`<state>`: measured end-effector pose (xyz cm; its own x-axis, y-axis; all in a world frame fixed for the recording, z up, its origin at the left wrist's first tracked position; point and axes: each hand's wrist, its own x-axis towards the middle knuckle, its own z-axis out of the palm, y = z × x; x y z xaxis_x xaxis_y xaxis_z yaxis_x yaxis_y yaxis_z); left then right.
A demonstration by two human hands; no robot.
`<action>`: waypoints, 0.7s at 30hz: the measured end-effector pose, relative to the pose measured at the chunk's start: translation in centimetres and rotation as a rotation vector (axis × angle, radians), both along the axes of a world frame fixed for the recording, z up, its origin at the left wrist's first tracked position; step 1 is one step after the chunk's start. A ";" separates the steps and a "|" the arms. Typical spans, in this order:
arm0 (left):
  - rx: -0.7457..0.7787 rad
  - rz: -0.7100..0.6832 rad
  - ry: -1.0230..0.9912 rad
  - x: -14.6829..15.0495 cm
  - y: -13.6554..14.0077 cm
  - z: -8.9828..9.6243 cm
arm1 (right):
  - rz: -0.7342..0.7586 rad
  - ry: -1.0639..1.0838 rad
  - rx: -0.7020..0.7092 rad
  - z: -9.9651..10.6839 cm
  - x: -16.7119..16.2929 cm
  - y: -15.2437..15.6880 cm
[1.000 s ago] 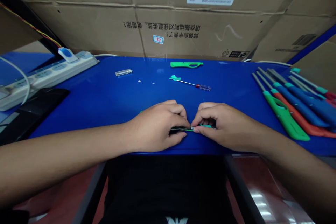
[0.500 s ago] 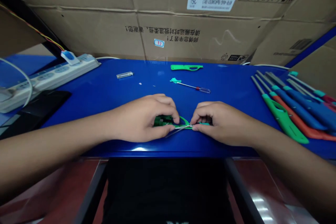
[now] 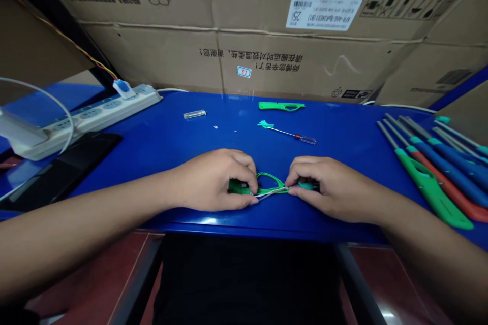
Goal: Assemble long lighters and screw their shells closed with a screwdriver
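Observation:
Close to the table's front edge, both hands work on an opened green utility lighter casing point(image 3: 268, 176), whose trigger loop shows between them. My left hand point(image 3: 224, 180) is closed around its body end, hiding much of the inside. A pale thin wire or tube point(image 3: 270, 193) runs from the left fingertips to the right ones. With thumb and fingers pinched, my right hand point(image 3: 320, 183) grips the casing's narrow end, where a teal piece point(image 3: 305, 186) partly shows. Whether those fingertips also hold the wire is hard to see.
Behind lie a green casing half point(image 3: 282, 106), a clear fuel tank point(image 3: 194, 114), a teal trigger piece point(image 3: 264, 124) and a screwdriver point(image 3: 303, 138). Several long lighters point(image 3: 430, 188) line the right side. A power strip point(image 3: 102, 111) and black phone-like slab point(image 3: 72, 167) occupy the left; cardboard point(image 3: 171, 61) stands behind.
The camera view has shifted, so everything sits lower and further right. My hands are slightly further apart, and more of the casing's loop and the wire shows between them.

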<state>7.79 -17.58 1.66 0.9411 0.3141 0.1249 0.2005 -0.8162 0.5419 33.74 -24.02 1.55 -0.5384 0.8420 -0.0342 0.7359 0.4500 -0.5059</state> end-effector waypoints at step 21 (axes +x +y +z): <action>0.102 0.145 0.044 -0.5 0.5 0.6 | 0.027 -0.085 -0.018 0.7 -0.2 0.1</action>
